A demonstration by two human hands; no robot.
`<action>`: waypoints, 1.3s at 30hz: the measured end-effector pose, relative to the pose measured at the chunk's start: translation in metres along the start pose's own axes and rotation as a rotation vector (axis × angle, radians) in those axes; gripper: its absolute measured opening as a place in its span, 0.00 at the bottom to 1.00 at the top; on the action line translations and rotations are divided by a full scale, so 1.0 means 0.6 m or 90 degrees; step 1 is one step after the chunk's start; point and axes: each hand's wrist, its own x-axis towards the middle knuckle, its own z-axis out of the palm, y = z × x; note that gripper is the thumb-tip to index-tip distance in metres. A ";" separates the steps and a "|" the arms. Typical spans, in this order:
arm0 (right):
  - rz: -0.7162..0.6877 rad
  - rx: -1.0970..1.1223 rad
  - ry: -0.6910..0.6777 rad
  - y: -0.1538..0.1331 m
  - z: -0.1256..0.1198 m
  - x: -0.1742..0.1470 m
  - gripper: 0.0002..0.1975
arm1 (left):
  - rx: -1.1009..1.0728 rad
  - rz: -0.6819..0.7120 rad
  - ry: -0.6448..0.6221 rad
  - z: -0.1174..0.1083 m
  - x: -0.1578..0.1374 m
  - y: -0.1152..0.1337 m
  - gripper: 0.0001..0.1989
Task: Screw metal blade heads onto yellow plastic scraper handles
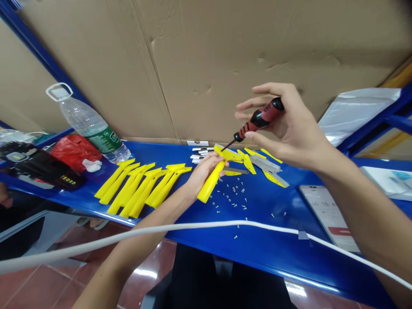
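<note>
My left hand (206, 169) is wrapped round a yellow plastic tool handle (208, 185), whose angled head points away to the right. A screwdriver (259, 119) with a red and black grip slants down, its shaft meeting the head of that handle. My right hand (286, 124) has the screwdriver's grip between thumb and palm, with the other fingers stretched out loosely. Grey metal blades (265, 164) and yellow pointed pieces (249, 164) lie just beyond on the blue table (257, 244). Small screws and nuts (236, 194) are scattered close to my left hand.
Several yellow handles (138, 189) lie in a row at left. Behind them are a water bottle (93, 124), a red plastic bag (75, 152) and a black device (41, 165). A phone (328, 214) lies at right. A white cable (193, 225) crosses the foreground; cardboard (209, 64) stands behind.
</note>
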 end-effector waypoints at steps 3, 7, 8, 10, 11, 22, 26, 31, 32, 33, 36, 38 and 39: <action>0.005 -0.047 0.067 -0.001 0.001 -0.001 0.31 | -0.006 0.008 0.000 0.000 0.002 -0.003 0.15; 0.020 -0.063 0.043 -0.005 0.000 0.000 0.37 | -0.005 0.001 -0.002 0.000 0.001 -0.006 0.15; 0.020 -0.040 0.020 -0.006 0.000 0.000 0.37 | -0.004 -0.002 0.004 -0.001 0.001 -0.005 0.15; 0.019 -0.014 0.002 -0.009 0.001 -0.001 0.32 | 0.008 -0.007 0.007 0.000 -0.001 -0.003 0.15; 0.020 -0.020 0.013 -0.009 0.002 -0.002 0.30 | 0.016 -0.008 0.002 0.000 -0.003 -0.002 0.14; 0.031 -0.045 0.020 -0.004 -0.001 -0.002 0.28 | 0.001 -0.008 0.042 0.005 -0.003 -0.001 0.16; 0.009 -0.079 0.021 -0.007 -0.004 -0.001 0.31 | 0.001 0.009 0.049 0.007 -0.002 -0.001 0.15; 0.022 -0.031 -0.011 -0.008 -0.003 -0.003 0.27 | 0.009 0.007 0.045 0.007 -0.002 -0.001 0.16; 0.021 -0.047 0.008 -0.007 -0.003 -0.004 0.27 | 0.009 0.009 0.042 0.007 -0.002 -0.002 0.16; 0.021 -0.069 0.029 -0.006 -0.002 -0.005 0.29 | 0.007 0.011 0.039 0.006 -0.001 -0.002 0.17; 0.041 -0.110 0.052 -0.003 -0.003 -0.005 0.36 | 0.005 0.014 0.040 0.006 0.000 -0.004 0.16; 0.048 -0.080 0.023 0.000 -0.003 -0.005 0.38 | 0.004 0.009 0.048 0.006 -0.001 -0.004 0.16; 0.043 -0.055 0.010 0.002 -0.003 -0.004 0.37 | 0.003 0.008 0.050 0.006 -0.001 -0.003 0.16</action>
